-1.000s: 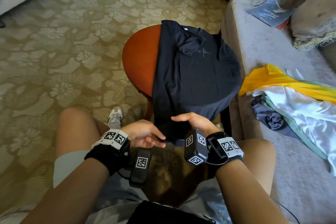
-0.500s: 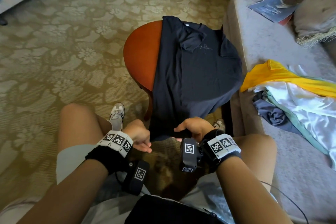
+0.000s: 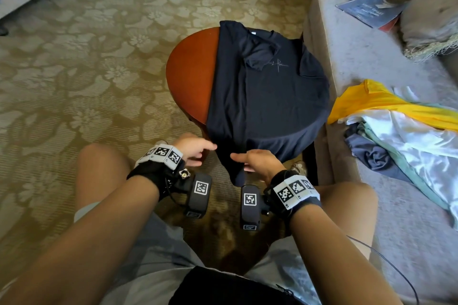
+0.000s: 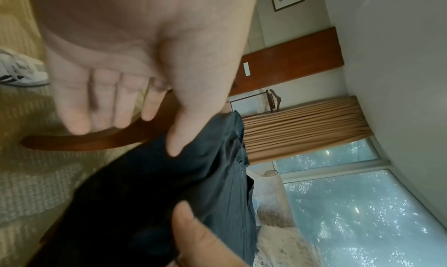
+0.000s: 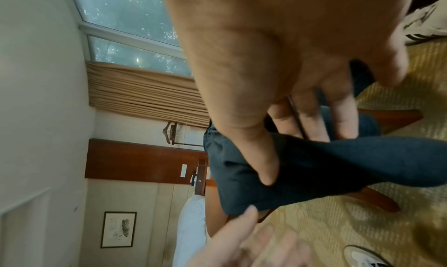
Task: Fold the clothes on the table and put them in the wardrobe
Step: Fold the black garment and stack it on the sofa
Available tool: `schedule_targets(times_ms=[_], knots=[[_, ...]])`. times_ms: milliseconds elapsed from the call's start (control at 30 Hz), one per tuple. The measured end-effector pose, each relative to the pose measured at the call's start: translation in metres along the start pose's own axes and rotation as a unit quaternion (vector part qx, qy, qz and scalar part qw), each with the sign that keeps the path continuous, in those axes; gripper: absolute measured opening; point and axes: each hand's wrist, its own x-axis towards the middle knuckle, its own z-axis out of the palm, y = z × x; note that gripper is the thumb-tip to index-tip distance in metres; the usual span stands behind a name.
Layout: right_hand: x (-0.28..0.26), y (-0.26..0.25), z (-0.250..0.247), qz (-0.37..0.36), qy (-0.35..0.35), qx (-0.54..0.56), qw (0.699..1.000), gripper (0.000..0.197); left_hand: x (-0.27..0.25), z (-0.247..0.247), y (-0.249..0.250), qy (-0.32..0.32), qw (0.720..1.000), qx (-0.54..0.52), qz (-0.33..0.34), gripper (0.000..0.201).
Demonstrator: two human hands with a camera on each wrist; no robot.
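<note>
Looking down, I see the dark T-shirt (image 3: 267, 96) draped over the round wooden surface (image 3: 190, 77), collar far, hem hanging off the near edge toward me, its long axis running straight away from my hands. My right hand (image 3: 257, 163) pinches the hanging hem, thumb on top and fingers (image 5: 312, 122) beneath. My left hand (image 3: 195, 150) is relaxed and open, its thumb just touching the cloth's left edge. The knit is soft, matte and limp, the wood polished.
</note>
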Motion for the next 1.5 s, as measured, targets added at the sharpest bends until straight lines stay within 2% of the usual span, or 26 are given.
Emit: schedule_targets(times_ms=[67,167,267,367,433,533,600,700,867,933,1067,1133,1200,1267,1333,1400,1500], knots=[[0.008,0.003,0.003,-0.02,0.022,0.042,0.999,0.053,0.003,0.01,0.007,0.02,0.999,-0.015,0.038,0.045],[0.015,0.004,0.0,-0.056,0.051,0.087,0.993,0.042,0.008,0.02,0.01,0.024,0.998,-0.018,0.059,0.036],[0.006,0.0,-0.007,-0.08,0.022,0.145,0.986,0.03,0.012,0.017,0.01,0.007,0.999,-0.013,0.052,0.026],[0.004,0.002,-0.021,-0.088,-0.002,0.211,0.974,0.035,0.012,0.0,0.012,-0.011,0.998,-0.014,0.054,0.016],[0.009,0.004,-0.025,-0.058,0.013,0.188,0.98,0.031,0.009,-0.011,0.013,-0.009,0.999,-0.001,0.047,0.007],[0.013,-0.004,-0.024,-0.004,0.011,0.105,0.994,0.009,0.006,-0.017,0.015,0.001,0.997,0.077,0.032,0.004],[0.016,-0.014,-0.027,0.0,0.047,0.07,0.996,0.02,0.01,-0.017,0.022,0.035,0.992,0.11,0.046,0.004],[0.026,-0.034,-0.04,-0.05,0.139,0.034,0.988,0.029,0.02,-0.018,0.042,0.083,0.986,0.12,0.086,0.014],[0.055,-0.068,-0.051,-0.112,0.185,0.011,0.976,0.022,0.031,-0.006,0.085,0.136,0.97,0.128,0.156,0.016],[0.07,-0.079,-0.049,-0.124,0.179,-0.001,0.976,0.026,0.042,0.001,0.098,0.163,0.959,0.173,0.153,0.023],[0.095,-0.101,-0.04,-0.124,0.172,-0.029,0.977,0.057,0.059,0.018,0.118,0.232,0.935,0.245,0.107,0.062],[0.103,-0.113,-0.042,-0.124,0.175,-0.073,0.974,0.055,0.065,0.024,0.13,0.241,0.931,0.259,0.093,0.072],[0.111,-0.124,-0.047,-0.124,0.169,-0.103,0.972,0.037,0.074,0.022,0.141,0.24,0.929,0.265,0.092,0.069],[0.124,-0.136,-0.053,-0.109,0.154,-0.074,0.979,0.033,0.083,0.015,0.155,0.234,0.925,0.27,0.13,0.048],[0.139,-0.149,-0.063,-0.078,0.136,0.031,0.987,0.028,0.091,0.005,0.168,0.217,0.911,0.273,0.218,0.011],[0.158,-0.161,-0.08,-0.06,0.173,0.113,0.977,0.034,0.099,-0.002,0.179,0.207,0.893,0.246,0.316,0.016],[0.182,-0.178,-0.106,-0.055,0.226,0.114,0.966,0.054,0.115,-0.003,0.196,0.197,0.88,0.201,0.382,0.015]])
